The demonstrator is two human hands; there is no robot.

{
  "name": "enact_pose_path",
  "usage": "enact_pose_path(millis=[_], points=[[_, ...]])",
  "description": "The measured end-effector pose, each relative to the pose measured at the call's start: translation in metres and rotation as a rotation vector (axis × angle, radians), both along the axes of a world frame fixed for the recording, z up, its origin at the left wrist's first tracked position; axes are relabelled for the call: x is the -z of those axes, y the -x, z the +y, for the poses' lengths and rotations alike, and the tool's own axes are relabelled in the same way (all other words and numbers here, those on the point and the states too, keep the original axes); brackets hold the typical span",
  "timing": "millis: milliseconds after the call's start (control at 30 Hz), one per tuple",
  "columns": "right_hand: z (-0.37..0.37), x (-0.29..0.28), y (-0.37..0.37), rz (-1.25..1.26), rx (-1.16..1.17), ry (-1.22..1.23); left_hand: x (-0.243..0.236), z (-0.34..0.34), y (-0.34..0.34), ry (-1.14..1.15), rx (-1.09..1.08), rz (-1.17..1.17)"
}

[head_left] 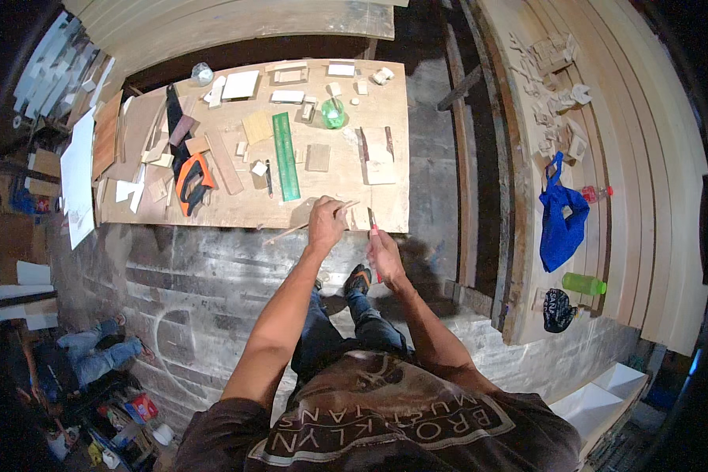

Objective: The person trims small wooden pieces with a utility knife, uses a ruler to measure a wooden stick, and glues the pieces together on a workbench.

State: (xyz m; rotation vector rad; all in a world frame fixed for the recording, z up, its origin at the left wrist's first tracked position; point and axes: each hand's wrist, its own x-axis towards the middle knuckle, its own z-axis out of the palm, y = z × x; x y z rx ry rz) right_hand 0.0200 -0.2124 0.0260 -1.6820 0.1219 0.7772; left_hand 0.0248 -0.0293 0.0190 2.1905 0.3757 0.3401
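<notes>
At the near edge of the plywood work board [236, 216], my left hand [326, 225] is closed round a thin wooden stick [288, 233], whose ends stick out on both sides of the fist. My right hand [385, 257] grips a red-handled cutter knife [374, 223], its blade pointing away from me, just right of the stick's tip. Blade and stick look apart. Beyond the hands lie a green ruler [285, 157], a dark pen [269, 178], a small flat wooden block [318, 157] and a pale piece with dark strips [380, 167].
An orange-handled handsaw [193, 182] lies at the board's left among wood offcuts. A green cup [333, 115] stands toward the back. On the right, a timber stack [613, 157] bears a blue bag [562, 228] and a green bottle [584, 284]. Another person [94, 358] is at lower left.
</notes>
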Motion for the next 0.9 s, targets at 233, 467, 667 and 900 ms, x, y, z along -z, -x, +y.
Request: enact_pose_path(millis=[233, 467, 667, 900], points=[[0.005, 0.015, 0.003, -0.298, 0.029, 0.235, 0.005, -0.013, -0.01, -0.118, 0.091, -0.076], [0.027, -0.001, -0.001, -0.235, -0.126, 0.442, 0.001, -0.013, -0.004, -0.102, 0.148, -0.091], [0.036, -0.002, 0.011, -0.144, -0.036, 0.446, 0.004, -0.012, 0.0, -0.103, 0.141, -0.137], [0.039, -0.005, 0.019, -0.297, 0.021, 0.435, 0.009, -0.016, 0.0, -0.119, 0.086, -0.118]])
